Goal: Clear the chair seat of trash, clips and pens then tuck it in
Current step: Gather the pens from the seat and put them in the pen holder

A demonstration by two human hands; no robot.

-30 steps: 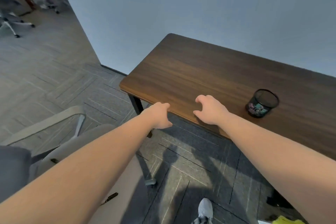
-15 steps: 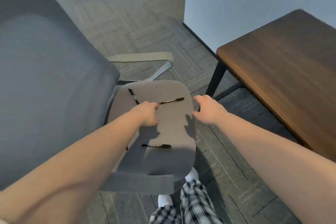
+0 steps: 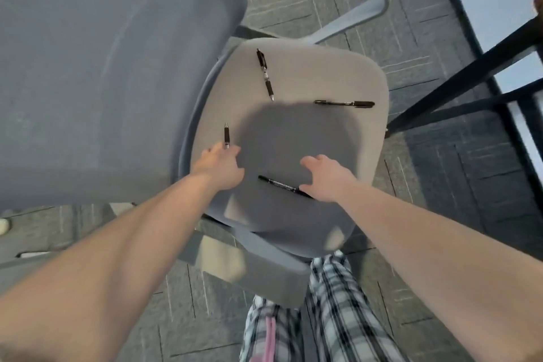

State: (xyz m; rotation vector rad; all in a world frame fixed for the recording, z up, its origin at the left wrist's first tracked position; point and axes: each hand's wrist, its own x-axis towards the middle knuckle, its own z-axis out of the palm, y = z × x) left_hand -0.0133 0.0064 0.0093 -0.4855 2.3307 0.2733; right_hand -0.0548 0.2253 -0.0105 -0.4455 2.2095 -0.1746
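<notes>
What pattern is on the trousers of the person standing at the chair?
A black, white and grey plaid on the trousers, seen in the head view, the only one.

Under our hands the chair seat [image 3: 308, 73] looks like matt grey woven cloth, and the backrest [image 3: 102, 67] left of them a bluer fabric. The pens [image 3: 265, 73] beyond our fingers show glossy black plastic; rightward, table legs [image 3: 458, 79] look matt black metal.

Nothing readable is showing anywhere. The pen [image 3: 265, 73] at twelve o'clock is carrying a pale label band, too blurred to read.
</notes>
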